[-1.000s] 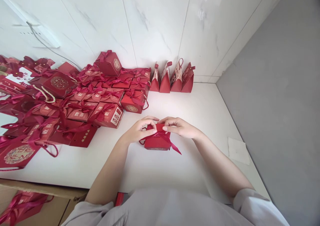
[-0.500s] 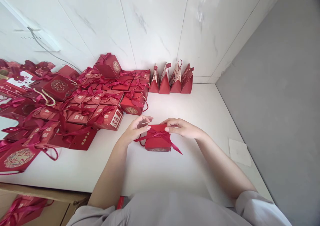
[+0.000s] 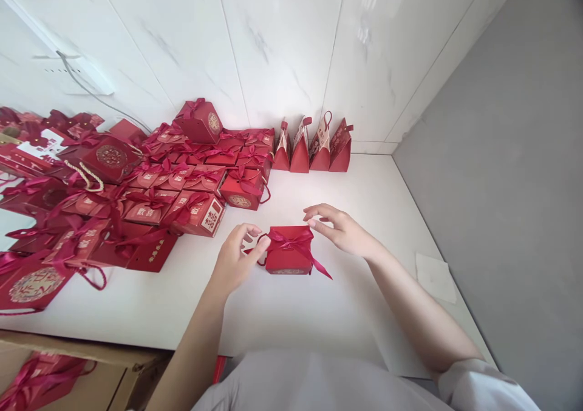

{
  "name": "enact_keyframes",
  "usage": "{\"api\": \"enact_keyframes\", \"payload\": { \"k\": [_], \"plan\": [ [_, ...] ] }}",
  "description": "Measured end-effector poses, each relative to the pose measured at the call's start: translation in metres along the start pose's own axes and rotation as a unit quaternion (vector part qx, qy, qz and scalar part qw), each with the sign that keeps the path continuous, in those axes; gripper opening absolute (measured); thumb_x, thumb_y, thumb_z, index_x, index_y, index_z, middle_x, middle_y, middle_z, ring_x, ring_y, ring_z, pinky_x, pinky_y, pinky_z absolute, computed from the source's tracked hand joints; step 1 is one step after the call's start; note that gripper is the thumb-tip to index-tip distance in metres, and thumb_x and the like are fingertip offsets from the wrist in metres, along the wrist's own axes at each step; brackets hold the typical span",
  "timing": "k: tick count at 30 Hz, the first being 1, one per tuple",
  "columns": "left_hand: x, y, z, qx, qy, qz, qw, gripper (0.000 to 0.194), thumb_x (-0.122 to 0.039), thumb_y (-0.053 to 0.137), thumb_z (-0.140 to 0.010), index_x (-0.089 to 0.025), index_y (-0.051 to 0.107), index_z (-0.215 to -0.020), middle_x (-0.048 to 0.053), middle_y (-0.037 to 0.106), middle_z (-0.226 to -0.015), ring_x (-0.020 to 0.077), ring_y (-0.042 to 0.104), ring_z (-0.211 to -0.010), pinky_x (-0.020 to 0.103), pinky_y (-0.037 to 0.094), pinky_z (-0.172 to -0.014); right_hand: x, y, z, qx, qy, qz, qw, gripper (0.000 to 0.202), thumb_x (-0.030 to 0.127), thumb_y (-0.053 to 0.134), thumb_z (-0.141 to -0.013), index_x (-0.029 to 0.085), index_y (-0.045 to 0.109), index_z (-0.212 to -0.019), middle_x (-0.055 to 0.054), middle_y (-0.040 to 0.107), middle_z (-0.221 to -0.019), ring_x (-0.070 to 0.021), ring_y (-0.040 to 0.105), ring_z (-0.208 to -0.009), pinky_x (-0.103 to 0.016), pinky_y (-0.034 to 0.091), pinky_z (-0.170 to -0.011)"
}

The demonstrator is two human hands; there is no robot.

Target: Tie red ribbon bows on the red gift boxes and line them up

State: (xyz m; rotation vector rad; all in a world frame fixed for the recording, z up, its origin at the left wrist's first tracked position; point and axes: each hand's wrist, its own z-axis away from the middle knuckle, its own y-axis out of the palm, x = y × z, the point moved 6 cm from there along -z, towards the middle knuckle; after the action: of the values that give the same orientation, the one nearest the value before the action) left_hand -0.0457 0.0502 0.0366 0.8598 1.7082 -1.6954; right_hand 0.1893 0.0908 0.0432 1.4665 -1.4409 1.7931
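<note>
A small red gift box (image 3: 288, 260) lies on the white table in front of me. Across its top runs a crimson ribbon (image 3: 291, 239) tied in a bow, one tail trailing off the right side. My left hand (image 3: 237, 254) is at the box's left side by its cord handle, fingers curved and apart; whether a fingertip touches the cord or ribbon I cannot tell. Above the box's upper right corner hovers my right hand (image 3: 339, 230), its fingers spread loosely and holding nothing.
Many red boxes with ribbon bows (image 3: 200, 210) crowd the left side of the table (image 3: 359, 314). Several pointed red boxes (image 3: 299, 153) stand against the tiled wall. A white tissue (image 3: 436, 277) lies at the right edge. Below left is an open cardboard carton (image 3: 104, 380).
Both hands have moved apart from the bow, the left one leftward and down, the right one up and to the right. The gift box stays almost where it was.
</note>
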Motion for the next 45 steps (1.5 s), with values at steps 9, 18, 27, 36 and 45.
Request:
{"api": "enact_keyframes", "payload": {
  "k": [9,18,27,36,45],
  "plan": [
    [-0.018,0.000,0.035,-0.095,0.178,-0.149,0.968,0.016,-0.029,0.058,-0.090,-0.027,0.069,-0.102,0.003,0.062,-0.102,0.0181,0.058,-0.099,0.033,0.044,-0.091,0.023,0.039,0.015,0.042,-0.173,0.062,0.982,0.030,0.032,0.045,-0.100,0.031,0.065,-0.122,-0.005,0.051,-0.141,-0.0229,0.045,-0.132,-0.044,0.035,-0.113],
    [-0.013,0.009,0.039,-0.003,-0.048,0.038,0.998,0.039,-0.046,0.055,-0.089,-0.018,0.046,-0.063,-0.004,0.041,-0.058,0.0109,0.038,-0.056,0.025,0.031,-0.055,-0.003,0.048,0.009,0.038,-0.155,0.018,0.987,0.031,0.033,0.048,-0.099,0.031,0.062,-0.126,-0.005,0.049,-0.141,-0.0231,0.045,-0.132,-0.045,0.035,-0.114],
    [0.013,0.031,0.055,0.071,-0.173,0.153,0.970,0.045,-0.051,0.063,-0.080,-0.016,0.048,-0.057,-0.004,0.042,-0.056,0.0099,0.037,-0.056,0.024,0.029,-0.056,0.002,0.047,0.011,0.049,-0.168,0.030,0.984,0.032,0.027,0.054,-0.095,0.032,0.062,-0.126,-0.005,0.050,-0.139,-0.0238,0.047,-0.130,-0.047,0.037,-0.112],
    [0.031,0.037,0.059,0.256,-0.123,0.061,0.957,0.026,-0.044,0.066,-0.077,-0.019,0.063,-0.082,0.001,0.063,-0.079,0.0180,0.058,-0.075,0.028,0.044,-0.068,-0.011,0.031,0.017,0.048,-0.078,-0.085,0.992,0.053,0.042,0.057,-0.092,0.033,0.040,-0.142,-0.005,0.042,-0.149,-0.0245,0.039,-0.137,-0.049,0.031,-0.115],
    [0.032,-0.008,0.015,0.099,-0.001,-0.027,0.995,0.035,-0.037,0.054,-0.087,-0.024,0.056,-0.119,0.009,0.061,-0.124,0.0243,0.060,-0.111,0.038,0.052,-0.087,-0.074,0.027,0.041,-0.086,0.077,-0.171,0.978,0.032,0.047,0.046,-0.096,0.025,0.054,-0.117,-0.008,0.061,-0.124,-0.0238,0.056,-0.117,-0.047,0.041,-0.105]
  ]
}}
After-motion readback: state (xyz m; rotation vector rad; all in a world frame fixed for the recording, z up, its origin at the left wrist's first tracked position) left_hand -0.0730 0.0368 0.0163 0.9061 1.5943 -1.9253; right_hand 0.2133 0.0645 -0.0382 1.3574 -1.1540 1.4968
